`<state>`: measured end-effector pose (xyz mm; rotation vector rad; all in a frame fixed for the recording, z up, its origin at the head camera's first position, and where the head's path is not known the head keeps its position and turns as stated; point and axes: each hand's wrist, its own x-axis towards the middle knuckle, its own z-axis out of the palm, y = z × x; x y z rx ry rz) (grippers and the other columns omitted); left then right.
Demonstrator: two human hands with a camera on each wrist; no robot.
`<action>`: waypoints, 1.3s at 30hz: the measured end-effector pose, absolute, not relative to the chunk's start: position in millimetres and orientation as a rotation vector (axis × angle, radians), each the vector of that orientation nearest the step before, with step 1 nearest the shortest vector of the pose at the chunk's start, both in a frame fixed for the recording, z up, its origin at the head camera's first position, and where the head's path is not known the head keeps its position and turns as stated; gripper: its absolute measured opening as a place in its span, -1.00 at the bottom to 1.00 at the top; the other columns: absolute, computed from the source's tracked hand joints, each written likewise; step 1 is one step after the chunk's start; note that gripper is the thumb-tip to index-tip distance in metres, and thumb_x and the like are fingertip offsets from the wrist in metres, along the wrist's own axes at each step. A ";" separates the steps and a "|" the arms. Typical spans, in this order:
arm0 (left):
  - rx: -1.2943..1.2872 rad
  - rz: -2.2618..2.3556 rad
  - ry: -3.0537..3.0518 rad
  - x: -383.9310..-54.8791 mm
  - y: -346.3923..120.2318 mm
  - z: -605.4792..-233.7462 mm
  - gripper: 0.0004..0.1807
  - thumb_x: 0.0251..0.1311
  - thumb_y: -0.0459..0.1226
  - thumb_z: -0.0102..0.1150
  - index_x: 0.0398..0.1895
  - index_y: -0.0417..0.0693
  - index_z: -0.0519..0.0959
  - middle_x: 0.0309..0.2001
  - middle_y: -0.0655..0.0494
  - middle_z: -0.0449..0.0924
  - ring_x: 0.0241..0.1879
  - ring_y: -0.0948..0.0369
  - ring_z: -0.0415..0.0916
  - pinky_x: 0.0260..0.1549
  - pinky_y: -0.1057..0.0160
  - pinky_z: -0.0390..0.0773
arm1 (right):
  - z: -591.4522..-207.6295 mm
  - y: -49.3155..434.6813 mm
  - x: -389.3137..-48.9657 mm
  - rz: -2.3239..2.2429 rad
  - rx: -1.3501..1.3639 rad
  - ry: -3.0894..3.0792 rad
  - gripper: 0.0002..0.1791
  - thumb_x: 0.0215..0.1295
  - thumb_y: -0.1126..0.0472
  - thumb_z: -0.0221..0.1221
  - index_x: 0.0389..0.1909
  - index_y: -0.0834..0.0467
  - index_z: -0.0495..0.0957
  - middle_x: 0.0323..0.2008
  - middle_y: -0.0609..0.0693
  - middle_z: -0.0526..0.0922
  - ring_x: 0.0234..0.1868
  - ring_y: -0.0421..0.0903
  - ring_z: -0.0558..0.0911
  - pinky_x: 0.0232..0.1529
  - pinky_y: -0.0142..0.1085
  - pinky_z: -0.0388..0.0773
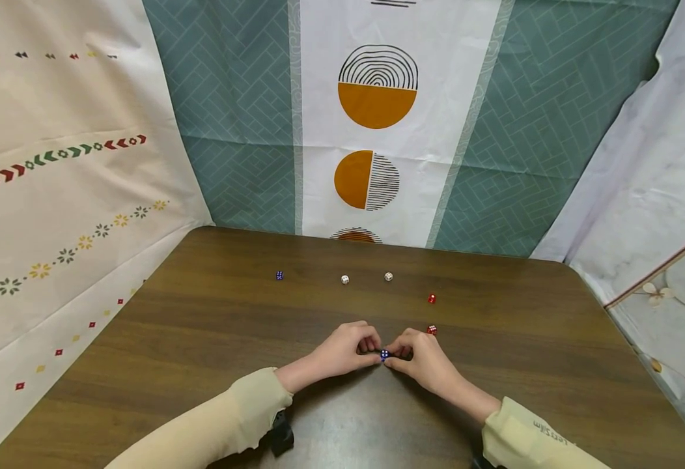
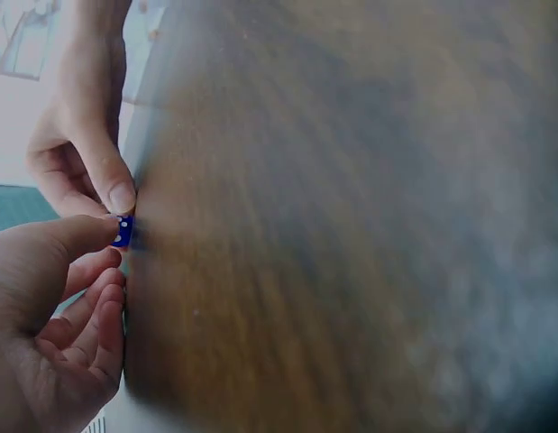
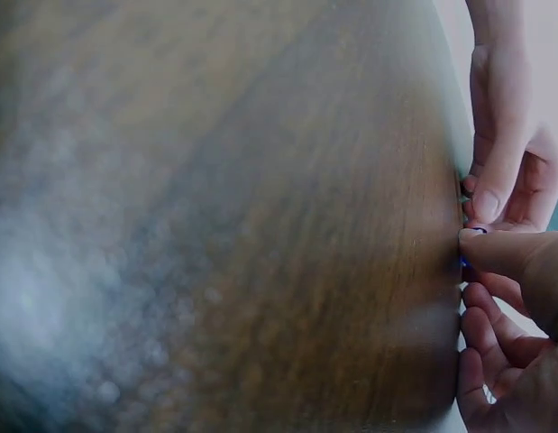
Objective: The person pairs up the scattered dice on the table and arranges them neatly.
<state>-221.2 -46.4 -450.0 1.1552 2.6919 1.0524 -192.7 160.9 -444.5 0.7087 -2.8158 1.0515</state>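
A small blue die [image 1: 384, 354] with white pips sits at the table surface between my two hands. My left hand [image 1: 345, 350] comes in from the left, its thumb and forefinger pinching at the die's side. From the other side, my right hand [image 1: 427, 360] pinches at the same die with thumb and forefinger. In the left wrist view the die [image 2: 123, 232] shows beside the left thumb, just below the right thumb tip. The right thumb covers most of it in the right wrist view. A red die [image 1: 432, 329] lies just behind the right hand's knuckles.
Farther back on the brown wooden table [image 1: 231, 312] lie another red die [image 1: 432, 299], two white dice, one near the middle [image 1: 345, 279] and one to its right [image 1: 388, 276], and a second blue die [image 1: 279, 275] at left. Patterned cloths [image 1: 243, 130] hang around the table.
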 end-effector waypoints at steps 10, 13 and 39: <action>1.164 1.036 2.704 -222.5 -42.9 -452.3 -0.87 0.14 -0.25 0.40 -0.34 -0.03 0.62 -0.34 0.10 0.54 -0.36 0.31 0.50 -0.33 0.53 0.46 | -445.1 161.2 -192.2 1.043 0.677 -2.818 -0.91 0.08 0.22 0.44 -0.36 0.04 0.77 -0.44 -0.17 0.63 -0.41 -0.31 0.53 -0.37 -0.48 0.45; 1.174 1.038 2.712 -222.0 -42.6 -452.4 -0.88 0.14 -0.26 0.40 -0.34 -0.03 0.62 -0.35 0.10 0.54 -0.37 0.31 0.49 -0.34 0.52 0.45 | -445.2 161.1 -191.6 1.044 0.673 -2.819 -0.91 0.08 0.23 0.44 -0.36 0.03 0.76 -0.43 -0.17 0.63 -0.40 -0.31 0.53 -0.35 -0.48 0.46; 1.130 1.039 2.714 -220.9 -41.4 -449.9 -0.88 0.12 -0.25 0.42 -0.37 -0.01 0.64 -0.36 0.12 0.55 -0.37 0.32 0.49 -0.34 0.52 0.44 | -450.6 164.5 -188.8 1.206 0.595 -2.840 -0.87 0.13 0.19 0.41 -0.33 -0.03 0.65 -0.48 -0.14 0.53 -0.49 -0.32 0.39 -0.43 -0.45 0.36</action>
